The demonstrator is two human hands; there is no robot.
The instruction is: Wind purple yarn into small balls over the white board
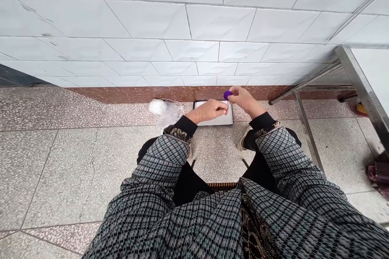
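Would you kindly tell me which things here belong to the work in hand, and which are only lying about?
In hand:
- purple piece, pinched by the right hand
- left hand, closed just below it, perhaps on a thin thread
- white tray on the floor beneath the hands

Lying about:
- clear plastic bag by the wall
- metal table at right
- yellow object under it

Bright even daylight; warped edges

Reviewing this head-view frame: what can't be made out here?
- Purple object: too small to identify, half covered by right hand.
- Left hand: whether it pinches a thread, too fine to tell.
- White tray: contents hidden by both hands.
- Plastic bag: contents blurred.
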